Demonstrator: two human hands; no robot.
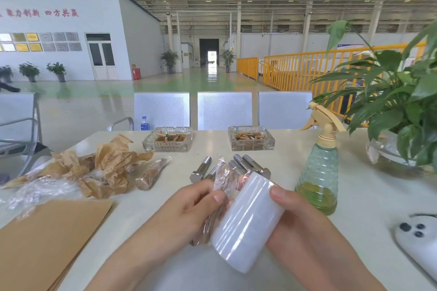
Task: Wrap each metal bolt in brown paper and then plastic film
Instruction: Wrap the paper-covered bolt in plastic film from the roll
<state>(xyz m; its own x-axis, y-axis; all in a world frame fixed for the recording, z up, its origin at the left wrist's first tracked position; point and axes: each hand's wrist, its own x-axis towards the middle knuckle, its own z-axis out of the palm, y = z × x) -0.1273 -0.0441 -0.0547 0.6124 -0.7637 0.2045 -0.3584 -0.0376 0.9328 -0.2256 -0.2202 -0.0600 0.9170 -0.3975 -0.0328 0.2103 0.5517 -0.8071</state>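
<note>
**Inspector:** Item in hand?

**Assistant:** One paper-wrapped bolt (216, 205), brown under a partial skin of clear film, held above the near tabletop (369, 198). The left hand (189, 210) curls round it, thumb on top. The right hand (295, 217) grips the roll of plastic film (246, 222), thumb on its upper end, the roll lying right against the bolt.

**Inspector:** Progress?

**Assistant:** By my judgement, mid-task. One finished bundle (152, 173) lies to the left, beside crumpled brown paper (111, 163). Several bare bolts (246, 164) wait just behind the hands, untouched. Flat brown sheets (47, 234) sit at the near left.

**Inspector:** Condition of the film?

**Assistant:** Wrinkled and glossy; its upper end sticks up loose past the bolt. Whether the lower end is covered, I cannot tell.
</note>
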